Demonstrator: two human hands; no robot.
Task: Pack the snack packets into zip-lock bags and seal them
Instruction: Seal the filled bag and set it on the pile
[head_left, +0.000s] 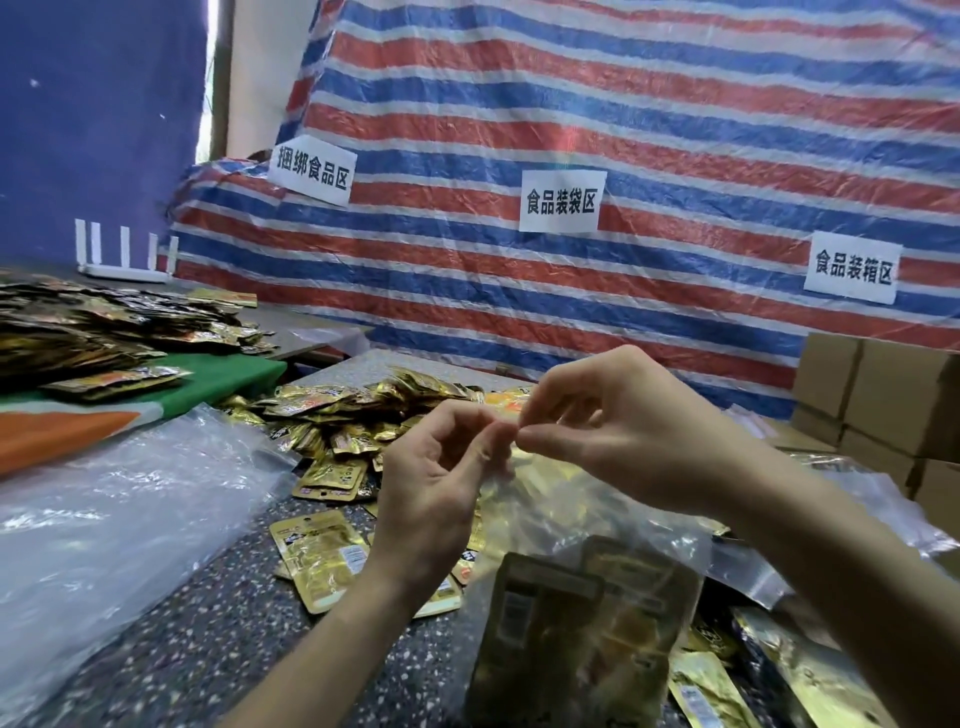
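Note:
A clear zip-lock bag (587, 597) hangs in front of me above the speckled table (208, 639), with several gold snack packets inside it. My left hand (436, 488) and my right hand (618, 426) pinch the bag's top edge, fingertips meeting at the middle. Beyond the hands lies a loose heap of gold snack packets (358, 421), and more packets (322, 556) lie flat under my left wrist.
A pile of clear plastic bags (114, 514) covers the table's left. A second heap of packets (104, 332) sits on a green and orange cloth (228, 374) at the far left. Cardboard boxes (878, 400) stand at the right. A striped tarp (571, 156) with paper signs hangs behind.

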